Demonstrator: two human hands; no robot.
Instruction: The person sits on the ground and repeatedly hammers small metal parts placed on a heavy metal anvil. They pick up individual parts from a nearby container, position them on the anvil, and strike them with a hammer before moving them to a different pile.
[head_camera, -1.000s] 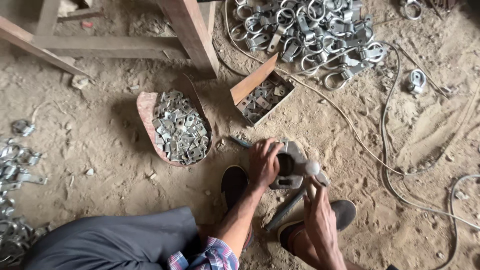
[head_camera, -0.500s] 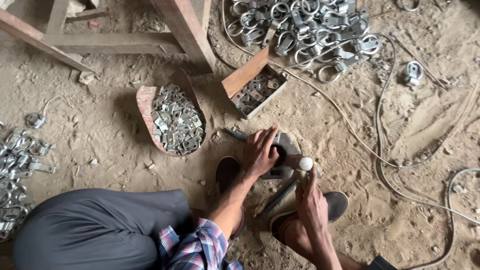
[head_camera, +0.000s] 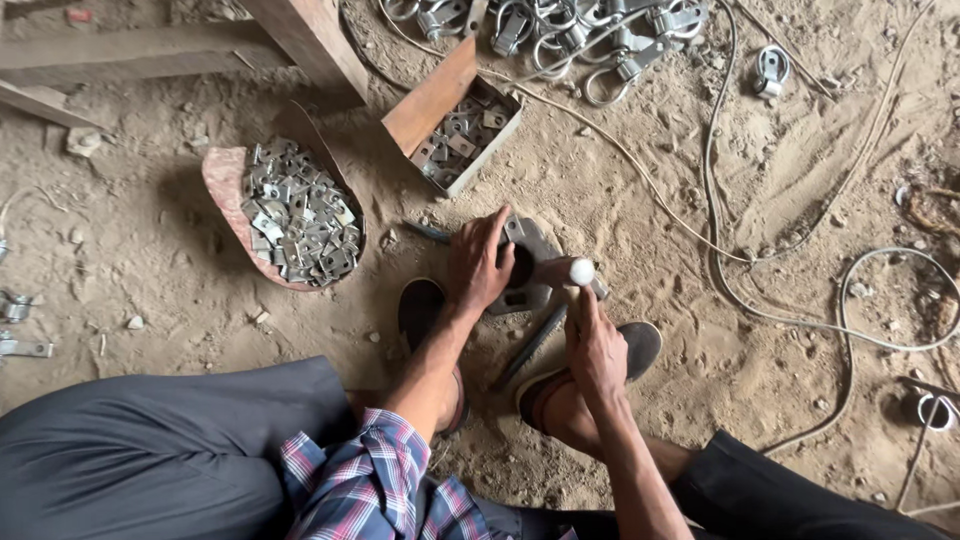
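Moved: view has drifted down and right since a second ago; the ring pile now sits at the top edge, and the left hand (head_camera: 480, 265) has spread flatter over the press.
Landmark: press (head_camera: 535, 265), a small grey metal block on the dirt floor (head_camera: 700, 400).
Left hand: palm down, fingers splayed on the press's near-left side and over its dark round hole — looks like it is steadying the block or seating a piece; nothing visibly clamped in it.
Right hand: right hand (head_camera: 597, 345), just below-right of the press, closed around the lever (head_camera: 545, 335), thumb up toward the white knob (head_camera: 581, 271).
Feet: shoes (head_camera: 420, 305) flank the press below, likely bracing it.
Press looks: dull grey, angular, scuffed; white knob touching its right side.
Supply: tray (head_camera: 225, 185) of small metal plates, left of the press; box (head_camera: 470, 125) of similar parts just above it, both within arm's reach.
Beyond: rings (head_camera: 610, 40) far above; cable (head_camera: 800, 320) to the right.
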